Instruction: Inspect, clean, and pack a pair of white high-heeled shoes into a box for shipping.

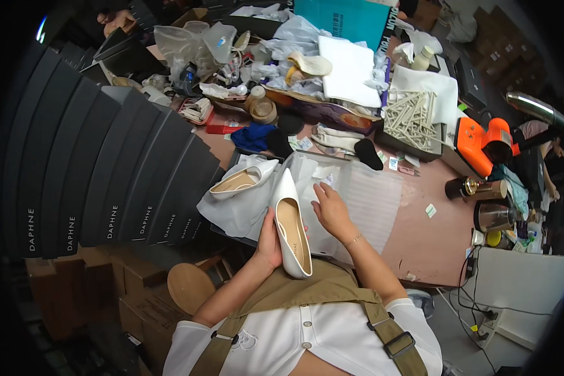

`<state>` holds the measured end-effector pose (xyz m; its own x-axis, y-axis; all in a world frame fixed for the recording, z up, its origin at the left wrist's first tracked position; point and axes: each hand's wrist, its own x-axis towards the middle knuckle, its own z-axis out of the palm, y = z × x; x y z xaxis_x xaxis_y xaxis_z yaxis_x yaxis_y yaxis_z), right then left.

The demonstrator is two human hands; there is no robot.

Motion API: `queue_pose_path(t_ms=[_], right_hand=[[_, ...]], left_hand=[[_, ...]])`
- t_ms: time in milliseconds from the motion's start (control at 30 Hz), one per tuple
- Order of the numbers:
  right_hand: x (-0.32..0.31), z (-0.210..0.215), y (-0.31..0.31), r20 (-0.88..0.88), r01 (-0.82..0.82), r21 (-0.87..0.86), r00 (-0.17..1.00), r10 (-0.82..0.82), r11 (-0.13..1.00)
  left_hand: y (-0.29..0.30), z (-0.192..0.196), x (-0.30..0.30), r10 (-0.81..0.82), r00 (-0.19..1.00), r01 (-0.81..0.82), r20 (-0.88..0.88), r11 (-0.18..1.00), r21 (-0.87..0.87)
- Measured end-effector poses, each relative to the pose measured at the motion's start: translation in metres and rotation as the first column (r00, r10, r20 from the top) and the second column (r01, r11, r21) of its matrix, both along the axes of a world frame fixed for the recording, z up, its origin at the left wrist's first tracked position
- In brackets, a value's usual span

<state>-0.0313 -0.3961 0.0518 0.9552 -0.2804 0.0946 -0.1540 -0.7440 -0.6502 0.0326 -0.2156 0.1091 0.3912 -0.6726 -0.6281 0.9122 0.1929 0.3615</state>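
One white pump gripped in the left hand, its mate already boxed, while the open right hand smooths tissue paper.

The left hand grips a white pointed leather pump by its side, heel near the body. The right hand lies flat on white wrapping paper. A second white pump rests to the left in an open box. Black stacked shoe boxes stand far left.
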Motion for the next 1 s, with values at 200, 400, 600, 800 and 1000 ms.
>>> queue_pose_path(t_ms=[200, 400, 600, 800, 1000], right_hand=[[-0.004, 0.058, 0.075, 0.115, -0.331, 0.239, 0.943, 0.311, 0.913], [0.050, 0.028, 0.098, -0.088, -0.219, 0.477, 0.952, 0.294, 0.851], [0.023, 0.071, 0.093, 0.032, -0.344, 0.358, 0.934, 0.357, 0.868], [0.045, 0.029, 0.105, -0.158, -0.252, 0.492, 0.915, 0.370, 0.833], [0.006, 0.078, 0.093, 0.121, -0.396, 0.578, 0.906, 0.405, 0.714]], left_hand=[[0.010, -0.003, -0.004, 0.157, 0.988, -0.156, -0.015, 0.987, 0.047], [0.030, -0.015, 0.001, 0.095, 0.993, -0.103, 0.074, 0.989, 0.103], [0.009, 0.000, 0.071, -0.200, 0.909, 0.165, 0.366, 0.978, 0.126], [0.019, -0.023, 0.081, -0.193, 0.889, 0.032, 0.416, 0.931, 0.364], [0.023, -0.019, 0.064, -0.190, 0.878, 0.102, 0.438, 0.971, 0.217]])
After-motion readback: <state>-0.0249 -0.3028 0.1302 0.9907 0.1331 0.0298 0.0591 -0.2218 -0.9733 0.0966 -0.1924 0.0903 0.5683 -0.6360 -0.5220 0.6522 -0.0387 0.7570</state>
